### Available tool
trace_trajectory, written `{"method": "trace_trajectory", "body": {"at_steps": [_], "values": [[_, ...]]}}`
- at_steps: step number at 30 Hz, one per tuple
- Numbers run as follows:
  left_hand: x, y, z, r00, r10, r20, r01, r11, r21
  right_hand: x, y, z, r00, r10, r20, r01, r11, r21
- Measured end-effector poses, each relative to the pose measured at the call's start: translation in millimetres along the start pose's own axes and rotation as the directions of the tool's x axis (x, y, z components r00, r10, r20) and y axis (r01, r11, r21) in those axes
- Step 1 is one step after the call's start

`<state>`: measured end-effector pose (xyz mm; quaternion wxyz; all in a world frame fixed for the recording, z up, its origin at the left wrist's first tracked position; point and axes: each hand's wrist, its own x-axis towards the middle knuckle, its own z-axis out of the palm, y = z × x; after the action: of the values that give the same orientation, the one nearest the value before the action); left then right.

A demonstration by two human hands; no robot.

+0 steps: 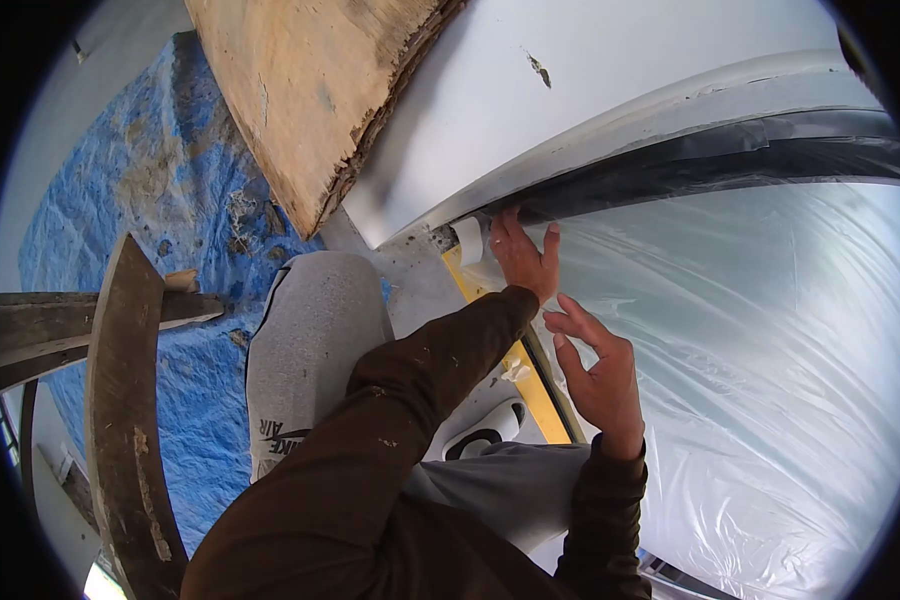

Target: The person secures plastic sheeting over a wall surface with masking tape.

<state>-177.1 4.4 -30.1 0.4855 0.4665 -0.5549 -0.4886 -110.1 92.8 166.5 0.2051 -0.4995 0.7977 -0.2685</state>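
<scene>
My left hand (526,258) is stretched out at the upper left corner of a clear plastic sheet (730,350). Its fingertips press against the lower edge of a black strip (710,160) that runs along the sheet's top. Just left of those fingers hangs a short white strip (468,241). Lower down, my right hand (602,385) hovers in front of the sheet with fingers bent and apart, and nothing shows in it. A yellow strip (542,400) runs along the sheet's left edge, near the floor.
A rough-edged wooden board (310,90) leans against the white wall (610,60) at the upper left. Behind my knee lies a dirty blue tarp (195,400). Dark timber pieces (125,400) stand at my left. A white and black sandal (485,430) shows below my arm.
</scene>
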Motion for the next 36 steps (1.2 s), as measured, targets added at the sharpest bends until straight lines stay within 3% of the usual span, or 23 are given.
{"method": "trace_trajectory", "body": {"at_steps": [3,5,9,11,12,14,19,21,22,23,24,26,27,29,30,32,33,35,36], "values": [[1.3,-4.0,3.1,0.991,-0.099,-0.093,0.099,0.995,-0.006,-10.1,3.5,-2.5,0.995,0.068,0.072,-0.067,0.997,-0.023],[6.1,-12.6,7.7,0.990,-0.056,0.129,0.066,0.995,-0.076,-13.7,6.1,-4.8,0.978,0.145,0.151,-0.137,0.989,-0.060],[3.0,-20.9,2.2,0.990,-0.012,0.144,0.027,0.994,-0.104,-15.8,10.4,-4.1,0.973,0.131,0.191,-0.123,0.991,-0.050],[-4.1,-32.1,-6.5,0.992,-0.110,-0.059,0.103,0.988,-0.114,-13.5,6.4,-4.0,0.975,0.122,0.185,-0.117,0.992,-0.034],[-2.7,-44.0,-11.8,0.992,-0.109,-0.060,0.102,0.988,-0.112,-13.4,5.2,-3.6,0.975,0.121,0.186,-0.117,0.993,-0.032],[-1.2,-79.0,-13.2,0.903,-0.429,0.009,0.428,0.901,-0.075,-12.1,4.5,-3.4,0.977,0.109,0.181,-0.103,0.994,-0.040],[-20.4,-205.6,38.4,0.939,-0.270,0.214,0.244,0.959,0.142,-15.5,2.8,-0.4,0.952,0.172,0.252,-0.154,0.984,-0.091],[-5.5,-218.9,40.0,0.933,-0.234,0.272,0.186,0.964,0.189,-15.7,-0.1,1.6,0.950,0.181,0.257,-0.160,0.982,-0.098],[8.3,-218.1,32.8,0.856,-0.453,0.249,0.448,0.890,0.082,-15.6,-0.9,1.9,0.952,0.174,0.250,-0.156,0.984,-0.091],[16.2,-215.1,27.2,0.721,-0.645,0.254,0.672,0.740,-0.029,-15.9,-1.1,1.6,0.955,0.170,0.242,-0.153,0.984,-0.086],[20.6,-194.7,18.0,0.719,-0.645,0.257,0.674,0.738,-0.032,-16.4,-1.0,0.7,0.955,0.172,0.241,-0.155,0.984,-0.090],[29.7,-140.2,-6.6,0.865,-0.497,0.070,0.489,0.866,0.100,-18.3,-0.4,-0.4,0.942,0.216,0.257,-0.194,0.975,-0.108],[28.7,-129.7,-3.0,0.864,-0.498,0.071,0.490,0.866,0.104,-19.3,0.5,-1.2,0.941,0.219,0.257,-0.198,0.975,-0.105],[24.0,-111.9,12.4,0.963,-0.225,-0.150,0.236,0.970,0.055,-20.3,1.4,-2.3,0.945,0.190,0.267,-0.165,0.980,-0.113],[23.2,-108.9,12.5,0.962,-0.226,-0.150,0.237,0.970,0.056,-19.6,-0.8,-2.9,0.944,0.191,0.268,-0.166,0.980,-0.112],[14.1,-102.9,12.4,0.889,-0.256,-0.380,0.318,0.942,0.109,-20.4,-4.7,-5.1,0.909,0.283,0.305,-0.257,0.958,-0.123],[10.5,-95.1,11.1,0.888,-0.260,-0.378,0.322,0.941,0.109,-22.3,-2.2,-5.3,0.908,0.288,0.306,-0.261,0.957,-0.125],[3.7,-82.6,6.6,0.934,-0.327,-0.142,0.311,0.942,-0.125,-27.9,3.0,-5.1,0.923,0.234,0.307,-0.206,0.971,-0.120],[4.4,-86.3,9.5,0.934,-0.330,-0.139,0.314,0.941,-0.125,-29.0,3.4,-5.1,0.921,0.238,0.307,-0.210,0.970,-0.122]]}}
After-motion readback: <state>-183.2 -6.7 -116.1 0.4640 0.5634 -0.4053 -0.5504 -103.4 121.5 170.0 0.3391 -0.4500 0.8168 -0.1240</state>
